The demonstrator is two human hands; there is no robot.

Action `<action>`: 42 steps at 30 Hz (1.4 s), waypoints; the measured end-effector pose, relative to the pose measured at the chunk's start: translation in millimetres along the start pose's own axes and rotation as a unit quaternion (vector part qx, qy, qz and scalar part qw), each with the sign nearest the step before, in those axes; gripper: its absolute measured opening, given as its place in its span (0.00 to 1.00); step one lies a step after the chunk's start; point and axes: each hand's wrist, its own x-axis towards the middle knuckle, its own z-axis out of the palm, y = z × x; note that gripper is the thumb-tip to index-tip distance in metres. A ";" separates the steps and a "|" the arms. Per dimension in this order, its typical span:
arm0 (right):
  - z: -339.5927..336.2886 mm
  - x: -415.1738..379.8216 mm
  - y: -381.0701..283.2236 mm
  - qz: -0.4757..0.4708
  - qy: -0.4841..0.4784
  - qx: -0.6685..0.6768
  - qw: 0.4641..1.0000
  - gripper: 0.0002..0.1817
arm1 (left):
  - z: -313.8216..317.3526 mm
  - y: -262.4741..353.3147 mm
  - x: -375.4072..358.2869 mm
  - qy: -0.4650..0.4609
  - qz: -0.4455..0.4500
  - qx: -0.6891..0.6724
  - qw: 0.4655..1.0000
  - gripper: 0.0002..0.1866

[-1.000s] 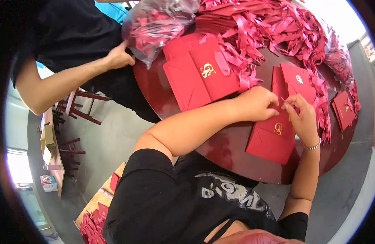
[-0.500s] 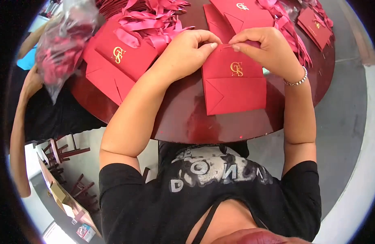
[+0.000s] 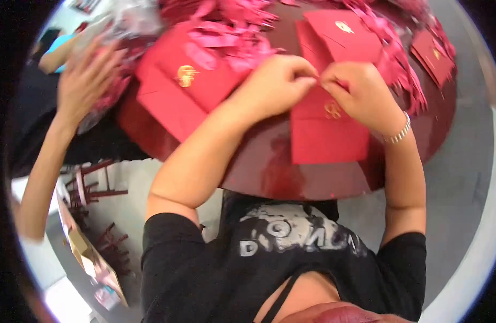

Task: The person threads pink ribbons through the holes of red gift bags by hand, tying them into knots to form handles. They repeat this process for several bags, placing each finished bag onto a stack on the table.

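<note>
A red paper bag (image 3: 329, 142) with a gold emblem lies on the round dark red table (image 3: 258, 167) in front of me. At its upper edge my left hand (image 3: 292, 81) is closed in a pinch, thumb against fingers. Close beside it, over the same bag, my right hand (image 3: 355, 89) is pinched too and wears a beaded bracelet. What sits between the fingertips is too small and blurred to name. Behind the bag is another red bag (image 3: 347, 43), and to the left more red bags (image 3: 172, 110) lie overlapping under pink ribbons (image 3: 231, 40).
At the left, another person's hand (image 3: 86, 81) is spread beside a clear plastic bag (image 3: 132, 21) with red contents. A small red bag (image 3: 433, 56) lies at the right of the table, near hanging ribbons (image 3: 401, 75). Dark stools (image 3: 100, 185) stand on the floor at left.
The whole view has shifted, with the table and bags now further right and lower. The other person's hand has risen beside the plastic bag. My hands remain pinched at the bag's upper edge.
</note>
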 end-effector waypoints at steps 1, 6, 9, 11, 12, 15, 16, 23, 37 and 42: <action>-1.4 -1.7 -9.4 0.055 -0.026 0.015 0.998 0.05 | 0.5 2.6 -0.8 0.012 0.008 0.011 1.000 0.11; 12.6 -2.5 -7.7 -0.094 0.059 -0.162 0.981 0.04 | 6.7 7.1 -3.2 0.053 0.013 0.053 0.997 0.09; 22.9 -6.0 -12.7 -0.087 0.075 -0.199 0.973 0.02 | 7.5 6.9 -4.7 0.052 0.016 0.043 0.998 0.08; 22.5 -5.5 -12.0 -0.048 0.071 -0.160 0.983 0.02 | 8.7 4.6 -2.0 0.059 0.033 0.061 0.996 0.08; 21.7 -5.3 -12.5 -0.027 0.069 -0.141 0.987 0.01 | 8.6 5.7 -2.7 0.061 0.042 0.069 0.995 0.08; 22.5 -1.7 -2.9 0.004 0.067 -0.093 0.993 0.03 | 6.9 6.0 -2.9 0.069 0.043 0.063 0.995 0.08; 20.6 -0.6 -5.2 0.037 0.048 -0.067 0.996 0.04 | 7.5 4.2 -2.3 0.070 0.045 0.061 0.995 0.08; 10.0 4.6 4.9 -0.045 0.055 -0.082 0.994 0.11 | 5.0 4.4 -3.5 0.050 0.036 0.033 0.998 0.10; -5.8 2.6 5.3 -0.062 -0.009 -0.068 0.996 0.19 | 3.2 21.8 -6.8 0.008 0.066 -0.003 0.998 0.12; -12.9 1.5 -6.4 -0.010 -0.073 -0.064 0.995 0.19 | 1.2 23.2 -7.3 -0.029 0.039 -0.004 0.999 0.13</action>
